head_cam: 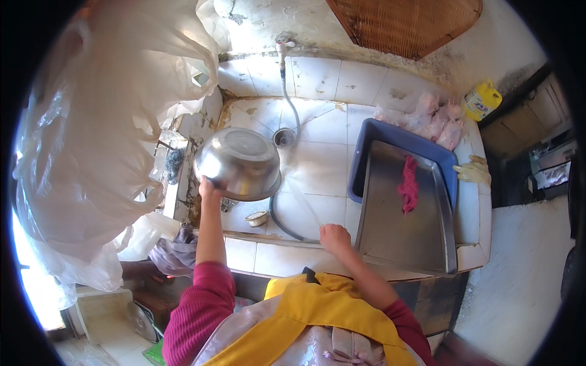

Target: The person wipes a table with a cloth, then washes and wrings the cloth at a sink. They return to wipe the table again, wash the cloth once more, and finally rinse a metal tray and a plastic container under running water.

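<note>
My left hand (pixel 211 185) grips the rim of a shiny stainless steel basin (pixel 240 158), which is held tilted with its underside facing up over the tiled sink (pixel 320 169). My right hand (pixel 335 238) is closed near the sink's front edge on the end of a grey hose (pixel 287 232). A stream of water (pixel 302 199) runs from that hand towards the basin's right side. The hose leads back to a wall tap (pixel 282 48). Below the basin a small round drain strainer (pixel 257 218) lies on the tiles.
A blue plastic tub (pixel 358 169) holds a leaning metal tray (pixel 384 219) with a pink cloth (pixel 409 185) on it. Behind are plastic bags (pixel 442 119), a yellow jug (pixel 482 100) and a rubber glove (pixel 474 170). Large plastic bags (pixel 105 137) hang at left. The drain (pixel 284 137) is uncovered.
</note>
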The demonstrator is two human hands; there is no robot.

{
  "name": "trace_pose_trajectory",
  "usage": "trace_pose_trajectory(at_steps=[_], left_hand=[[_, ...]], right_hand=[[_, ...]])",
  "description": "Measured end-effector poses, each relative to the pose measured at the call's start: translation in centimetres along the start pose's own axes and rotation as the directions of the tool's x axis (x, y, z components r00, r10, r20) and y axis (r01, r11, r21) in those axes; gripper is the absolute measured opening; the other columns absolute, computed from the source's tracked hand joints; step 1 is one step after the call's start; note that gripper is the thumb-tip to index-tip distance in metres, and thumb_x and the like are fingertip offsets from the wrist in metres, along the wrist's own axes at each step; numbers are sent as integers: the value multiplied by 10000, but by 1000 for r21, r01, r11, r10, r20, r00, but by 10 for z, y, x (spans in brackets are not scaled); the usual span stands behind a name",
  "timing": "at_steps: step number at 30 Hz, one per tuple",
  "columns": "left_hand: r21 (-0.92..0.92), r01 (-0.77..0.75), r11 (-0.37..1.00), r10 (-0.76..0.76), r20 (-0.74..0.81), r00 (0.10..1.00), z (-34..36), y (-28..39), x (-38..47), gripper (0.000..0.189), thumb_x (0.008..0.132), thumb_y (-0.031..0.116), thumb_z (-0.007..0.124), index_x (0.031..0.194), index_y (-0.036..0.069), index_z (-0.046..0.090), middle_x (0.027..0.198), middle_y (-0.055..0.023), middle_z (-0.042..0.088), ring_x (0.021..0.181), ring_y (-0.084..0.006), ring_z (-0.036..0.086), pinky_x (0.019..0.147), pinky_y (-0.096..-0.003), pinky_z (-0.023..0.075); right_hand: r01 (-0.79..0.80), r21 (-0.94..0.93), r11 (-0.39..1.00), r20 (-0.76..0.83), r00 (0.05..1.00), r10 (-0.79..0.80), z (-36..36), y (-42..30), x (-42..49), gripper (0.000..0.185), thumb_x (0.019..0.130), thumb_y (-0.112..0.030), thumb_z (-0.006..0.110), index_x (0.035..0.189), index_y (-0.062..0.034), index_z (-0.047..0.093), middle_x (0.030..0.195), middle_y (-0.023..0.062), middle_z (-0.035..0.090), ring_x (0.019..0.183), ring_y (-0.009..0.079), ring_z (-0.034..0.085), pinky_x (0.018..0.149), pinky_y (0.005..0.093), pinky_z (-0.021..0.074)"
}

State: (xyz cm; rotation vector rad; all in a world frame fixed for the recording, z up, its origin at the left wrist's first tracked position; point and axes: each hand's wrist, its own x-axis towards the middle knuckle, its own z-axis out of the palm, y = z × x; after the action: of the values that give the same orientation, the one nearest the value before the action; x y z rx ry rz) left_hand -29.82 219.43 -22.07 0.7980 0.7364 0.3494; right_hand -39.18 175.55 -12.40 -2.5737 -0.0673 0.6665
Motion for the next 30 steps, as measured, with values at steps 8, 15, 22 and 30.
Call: trace_pose_trajectory(at_steps=[8, 15, 22, 30], left_hand=[[-6, -2, 1000, 1, -143, 990, -56, 41, -33, 519, 969, 394, 265, 1319, 32, 390, 1265, -124, 485, 1079, -309, 530, 903, -461, 458], [258, -257, 931, 295, -121, 948, 58, 64, -116, 610, 909, 442, 506, 1185, -101, 476, 1122, -160, 550, 944, -237, 578, 791, -339, 492], [609, -208, 765, 326, -88, 941, 108, 66, -155, 558, 850, 404, 625, 1065, -104, 543, 952, -134, 603, 826, -193, 599, 681, -301, 509], [315, -142, 938, 160, -33, 987, 104, 33, -143, 423, 812, 239, 701, 1060, -77, 567, 950, -112, 612, 814, -194, 607, 661, -304, 524]], right_hand=[[195, -214, 957, 310, 943, -123, 7, -6, 4, 177, 754, -122, 525, 808, -50, 678, 836, 163, 659, 815, 333, 634, 712, 426, 505], [291, -207, 934, 260, 937, -234, 19, -8, 31, 159, 781, -137, 546, 853, -73, 672, 888, 134, 660, 862, 302, 629, 709, 418, 496], [312, -357, 881, -151, 911, -384, -10, -22, 50, 552, 829, -276, 603, 1324, -116, 417, 1419, 165, 319, 1328, 316, 265, 1048, 485, 268], [365, -87, 927, 29, 931, -364, -11, -10, 16, 469, 834, -245, 599, 1255, -81, 473, 1306, 163, 438, 1198, 311, 414, 964, 460, 349]])
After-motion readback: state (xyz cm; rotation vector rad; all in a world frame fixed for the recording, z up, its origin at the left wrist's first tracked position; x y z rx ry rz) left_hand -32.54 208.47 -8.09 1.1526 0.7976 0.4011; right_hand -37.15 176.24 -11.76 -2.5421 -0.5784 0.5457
